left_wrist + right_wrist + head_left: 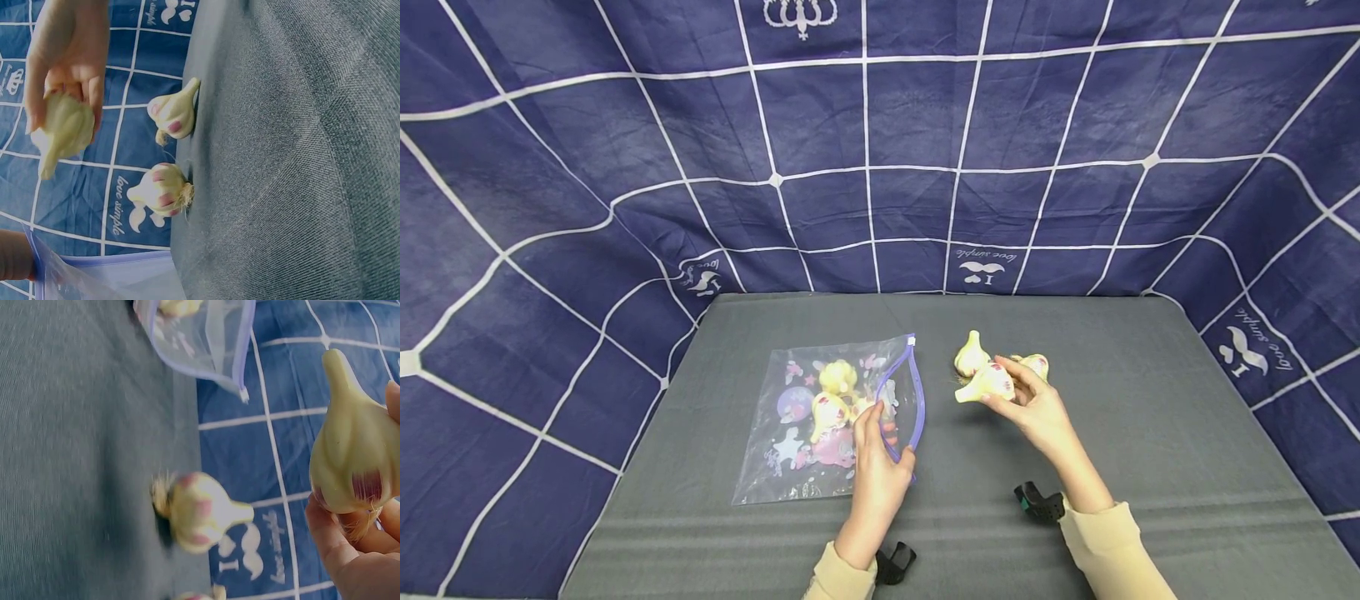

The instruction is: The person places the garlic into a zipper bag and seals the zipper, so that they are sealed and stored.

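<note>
My left hand grips a clear zip bag at its purple-edged mouth, thumb and fingers on the rim. The bag lies flat with cartoon prints, and its mouth gapes toward the right. Inside show garlic bulbs, partly covered by prints and fingers. In my right hand, a garlic bulb is held by the fingertips above the table, its stem pointing left toward the bag in the head view. Two more bulbs rest close by: one with its stem up, another partly behind the right hand.
Grey cloth covers the table. A blue curtain with white grid lines rises behind and along both sides. Each wrist wears a black strap device. A white slider sits at the end of the bag's zip.
</note>
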Available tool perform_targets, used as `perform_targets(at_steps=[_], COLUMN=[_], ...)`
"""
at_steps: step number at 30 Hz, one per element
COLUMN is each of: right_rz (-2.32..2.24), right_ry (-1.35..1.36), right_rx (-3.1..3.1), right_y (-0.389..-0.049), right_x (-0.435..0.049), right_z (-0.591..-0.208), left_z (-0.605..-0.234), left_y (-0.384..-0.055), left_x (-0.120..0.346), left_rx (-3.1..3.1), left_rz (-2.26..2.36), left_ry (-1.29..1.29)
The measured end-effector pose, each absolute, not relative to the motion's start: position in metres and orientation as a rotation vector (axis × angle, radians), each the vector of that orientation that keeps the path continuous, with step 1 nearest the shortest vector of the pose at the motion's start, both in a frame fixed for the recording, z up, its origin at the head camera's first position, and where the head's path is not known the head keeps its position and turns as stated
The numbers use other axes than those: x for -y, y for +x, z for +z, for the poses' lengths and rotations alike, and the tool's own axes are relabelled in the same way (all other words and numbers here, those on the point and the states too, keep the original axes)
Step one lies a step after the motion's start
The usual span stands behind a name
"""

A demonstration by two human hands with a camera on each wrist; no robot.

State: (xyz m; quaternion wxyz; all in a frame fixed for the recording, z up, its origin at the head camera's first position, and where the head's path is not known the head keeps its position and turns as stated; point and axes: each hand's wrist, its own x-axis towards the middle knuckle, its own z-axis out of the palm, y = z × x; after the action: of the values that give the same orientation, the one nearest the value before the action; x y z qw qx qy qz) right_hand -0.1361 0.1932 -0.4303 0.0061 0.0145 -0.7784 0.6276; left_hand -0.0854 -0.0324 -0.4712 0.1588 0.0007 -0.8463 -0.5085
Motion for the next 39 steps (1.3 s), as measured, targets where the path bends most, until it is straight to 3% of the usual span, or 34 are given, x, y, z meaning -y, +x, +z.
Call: perform_targets(at_steps=[11, 39], right_rz=[2.074, 1.686], right_ry=[0.206, 0.31], right_rx=[2.444, 2.636], right_y=[-0.147, -0.169], right_x=[-0.156, -0.109], right_z=[-0.443, -0.481], left_z=[-0.471, -0.471], left_y=[-0.086, -0.086], left_x=[0.032, 0.033], left_rx=[2.44, 2.48], left_rz=[-1.449, -1.481], left_ry=[0.007, -0.005])
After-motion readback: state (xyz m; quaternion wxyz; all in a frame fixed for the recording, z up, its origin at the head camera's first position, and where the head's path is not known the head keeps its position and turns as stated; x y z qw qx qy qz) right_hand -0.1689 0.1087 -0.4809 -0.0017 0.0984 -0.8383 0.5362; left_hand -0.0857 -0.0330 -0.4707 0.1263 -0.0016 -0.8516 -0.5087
